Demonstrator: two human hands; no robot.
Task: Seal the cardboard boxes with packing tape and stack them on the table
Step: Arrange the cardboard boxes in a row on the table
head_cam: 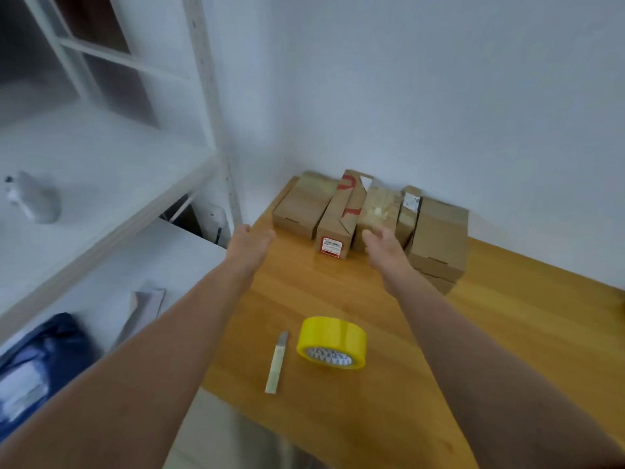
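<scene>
Running out from the wall corner, the wooden bench [490, 316] carries every task item, and its left edge drops away beside the white shelving [101, 184], so anything nudged that way could be lost to the floor. The cardboard boxes [341, 214] are packed side by side against the wall at the bench's far end, some set on edge. If one is pulled from the middle, its neighbours could be dragged along or toppled. The left hand [248, 242] and right hand [384, 247] are held out toward the row, fingers spread and nothing gripped. Whether the right one touches a box cannot be told. The yellow tape roll [332, 343] and the cutter [278, 362] lie between the forearms and could be swept off when a box is drawn back.
</scene>
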